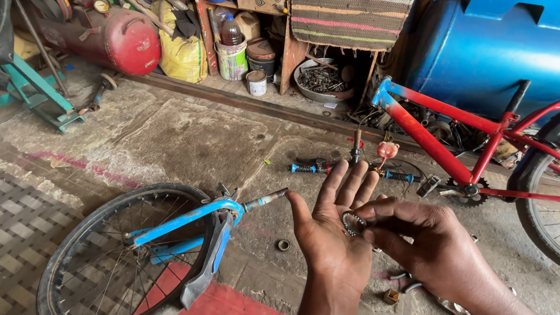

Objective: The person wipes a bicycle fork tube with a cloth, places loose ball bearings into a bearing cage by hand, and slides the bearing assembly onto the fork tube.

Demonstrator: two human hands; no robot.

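My left hand is held palm up with its fingers spread. A small greasy ball bearing ring lies on that palm. My right hand comes in from the right, and its fingertips pinch the ring. Below and left of my hands lies a blue bicycle fork with a front wheel in it, its threaded steerer tube pointing toward my hands. A small metal ring sits on the concrete near the steerer.
A red bicycle frame stands upside down at right, its handlebar on the ground. Small parts lie under my right hand. A red tank, buckets, a bowl of scrap and a blue drum line the back.
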